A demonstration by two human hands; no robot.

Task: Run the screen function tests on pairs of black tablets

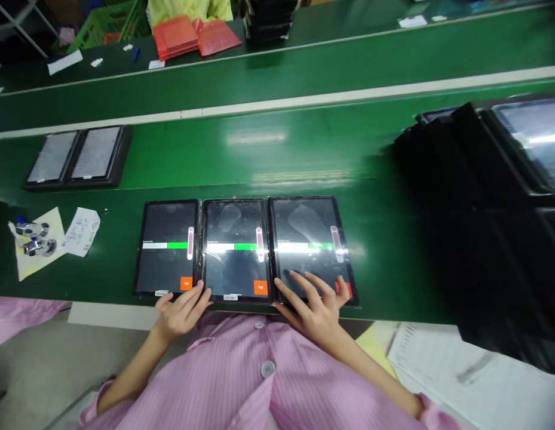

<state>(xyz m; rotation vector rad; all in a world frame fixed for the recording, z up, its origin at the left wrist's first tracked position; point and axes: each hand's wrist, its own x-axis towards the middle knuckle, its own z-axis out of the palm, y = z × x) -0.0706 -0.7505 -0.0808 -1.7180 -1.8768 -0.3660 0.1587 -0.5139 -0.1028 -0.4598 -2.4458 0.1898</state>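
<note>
Three black tablets lie side by side at the near edge of the bench: a left tablet [165, 269], a middle tablet [227, 272] and a right tablet [299, 224]. Each dark screen shows a white and green bar, a pink vertical slider and an orange or red button low on the right. My left hand [181, 313] touches the lower right corner of the left tablet, fingers stretched out. Across the lower part of the right tablet lies my right hand [317, 307], fingers spread, partly covering its red button. Neither hand grips anything.
Two tablets in a black tray [120, 155] lie at the back left. Black trays with tablets [456, 197] are stacked high on the right. Metal parts [37, 239] rest on yellow paper beside a handwritten note [82, 233]. Across the bench are red pouches [183, 39] and a person in yellow.
</note>
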